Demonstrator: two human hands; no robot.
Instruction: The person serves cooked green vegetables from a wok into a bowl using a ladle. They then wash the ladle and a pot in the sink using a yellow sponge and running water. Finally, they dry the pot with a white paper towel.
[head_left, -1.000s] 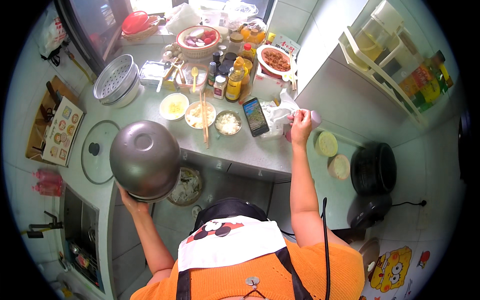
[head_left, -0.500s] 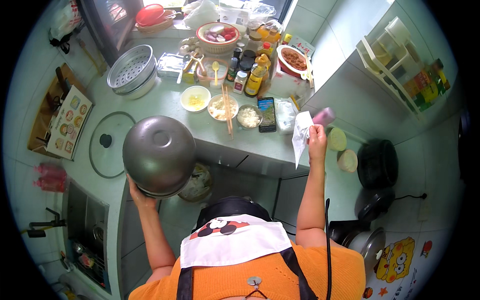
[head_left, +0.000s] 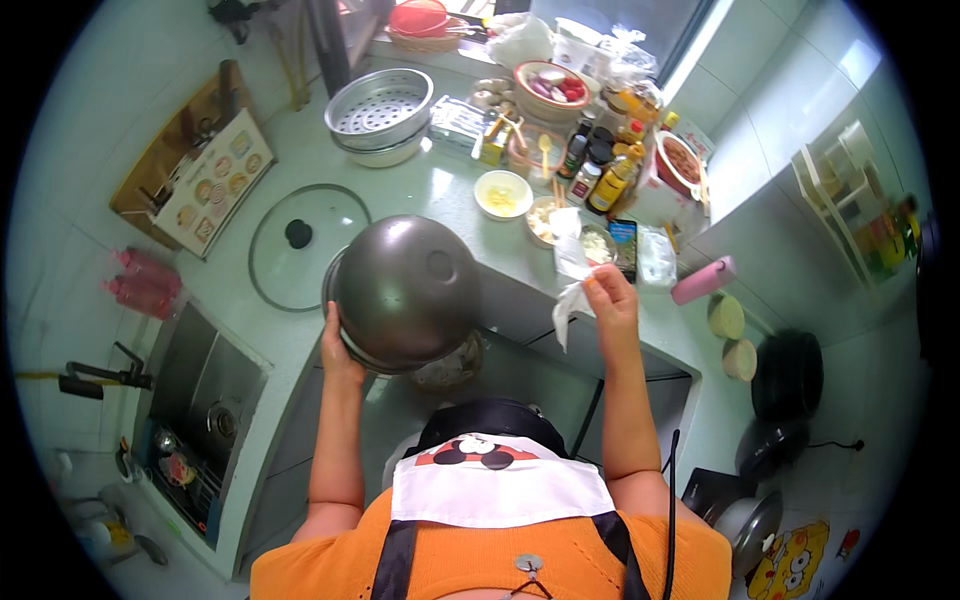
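Observation:
My left hand grips the rim of a dark grey wok, tilted so that its rounded underside and small flat base show; its inside is hidden. Most of my left fingers are behind the wok. To the right, my right hand pinches a white paper towel that hangs down loosely in front of the counter edge. The towel and the wok are apart. Left of the wok, a glass lid with a black knob lies on the counter.
Beyond the towel stand a bowl of yellowish pieces, more small bowls, a phone and several bottles. A steamer is at the back. The sink lies left; a pink flask and black pot are right.
The view has swung left, so the counter things sit further right in the picture. My right hand has brought the paper towel leftward, nearer the wok. My left hand keeps its hold.

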